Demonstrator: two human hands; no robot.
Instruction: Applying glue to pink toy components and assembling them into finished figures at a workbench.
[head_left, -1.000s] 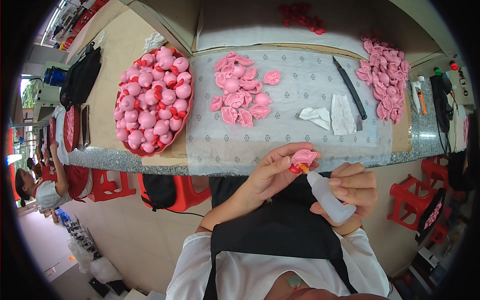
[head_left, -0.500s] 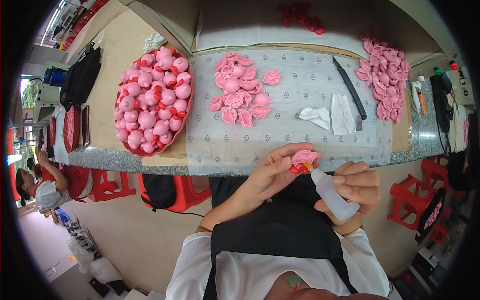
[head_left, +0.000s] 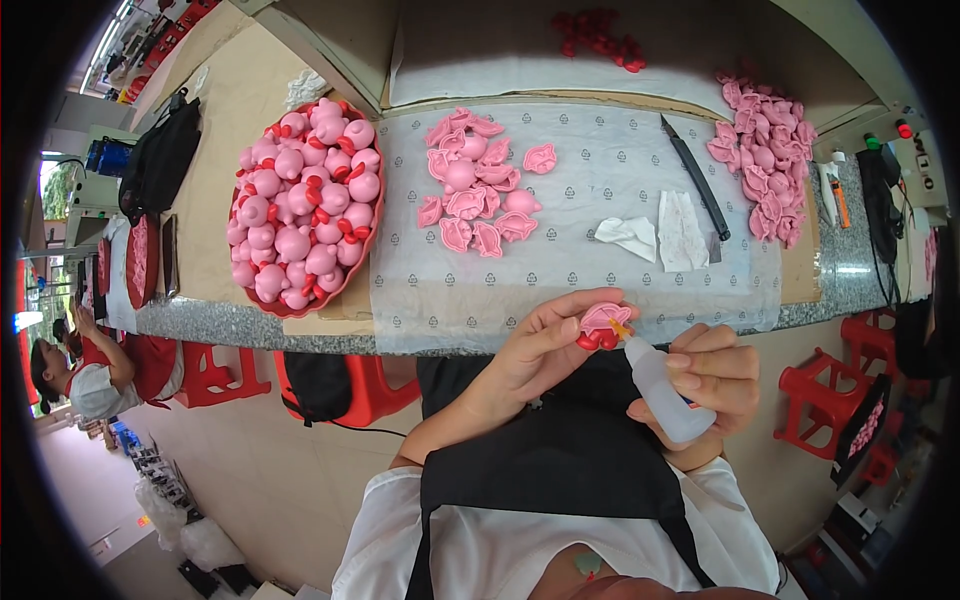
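Pink piece (head_left: 603,316) | left hand (head_left: 538,347) pinching it | right hand (head_left: 722,374): grip curled round tilted bottle (head_left: 661,392)

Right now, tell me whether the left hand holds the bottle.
No, the right hand holds the bottle; the left hand holds a pink piece.

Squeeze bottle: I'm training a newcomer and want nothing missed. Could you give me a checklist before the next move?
1. Squeeze bottle gripped in the right hand: ok.
2. Pink piece held in the left hand: ok.
3. Yellow nozzle directed at the pink piece: ok; actual contact, cannot tell.
4. Enough liquid in the bottle: cannot tell.
5. Black knife lying apart from both hands: ok.
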